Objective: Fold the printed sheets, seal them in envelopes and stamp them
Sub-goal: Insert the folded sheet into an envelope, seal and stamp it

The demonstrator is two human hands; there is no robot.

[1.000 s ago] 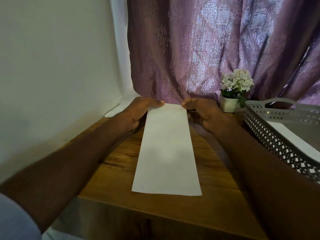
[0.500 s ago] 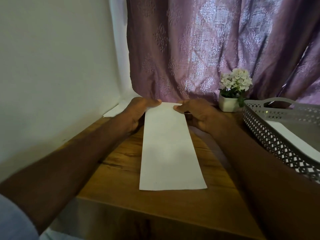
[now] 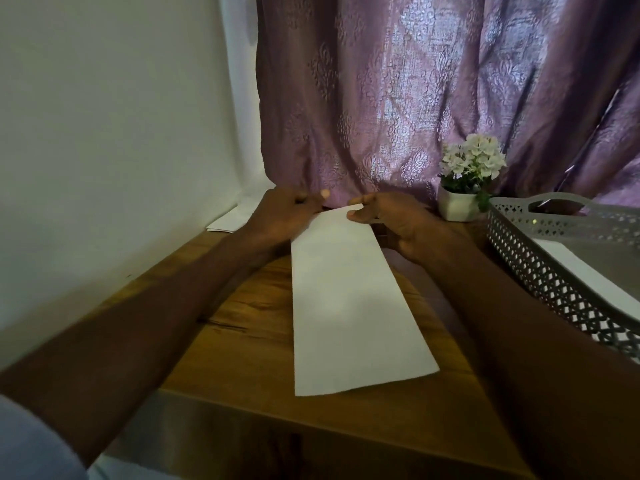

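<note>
Sheet [image 3: 346,299] lies mid-frame on the table [image 3: 249,341], long folded strip running from lower centre up to the hands. Vs 0.5 s ago it has swung: near end now further right, far end tipped left, so it sits skewed rather than straight.

L hand [image 3: 284,216] at the strip's upper-left corner, fingers curled together over the edge; whether they actually pinch the paper can't tell. It has shifted a bit off the sheet vs before. R hand [image 3: 391,220] at the upper-right corner, thumb and forefinger clamped on the far edge, which is lifted slightly.

Pot w/ white flowers [image 3: 467,181] right of centre, same spot. Grey tray [image 3: 540,258] at right edge w/ white paper inside. Another paper [image 3: 228,221] by the wall, upper left. Purple curtain [image 3: 415,98] behind
</note>
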